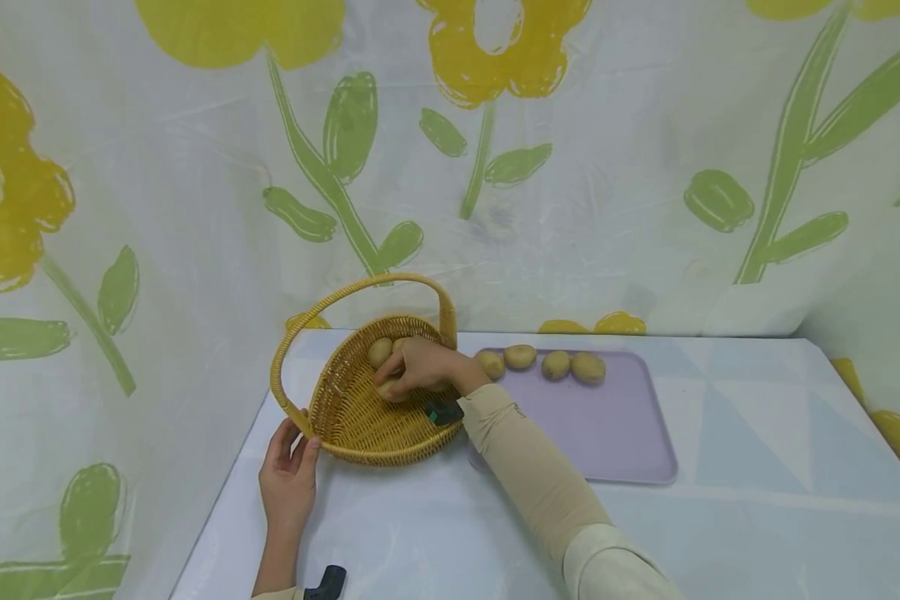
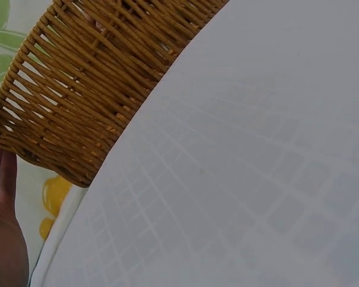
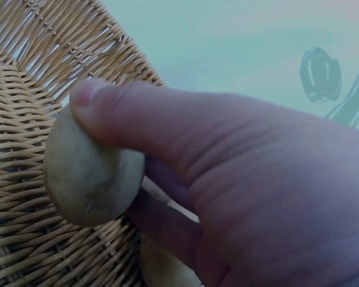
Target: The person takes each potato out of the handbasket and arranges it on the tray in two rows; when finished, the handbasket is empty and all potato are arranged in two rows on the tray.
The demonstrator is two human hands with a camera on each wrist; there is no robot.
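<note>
A wicker basket (image 1: 360, 425) with a tall arched handle (image 1: 345, 292) stands on the left of the table. My left hand (image 1: 288, 475) grips its left rim beside the handle's foot; in the left wrist view the same hand (image 2: 6, 221) shows only in part, at the basket's edge. Inside the basket, my right hand (image 1: 427, 365) pinches a potato (image 3: 87, 173) between thumb and fingers. Another potato (image 1: 380, 352) lies against the basket's back wall. Below the right hand, a potato (image 3: 164, 266) is partly hidden in the right wrist view.
Right of the basket lies a lilac tray (image 1: 585, 433), its left part behind the right forearm. Several potatoes (image 1: 588, 367) sit in a row along its back edge. A flower-printed curtain (image 1: 607, 208) hangs behind the white and pale blue table (image 1: 757, 433).
</note>
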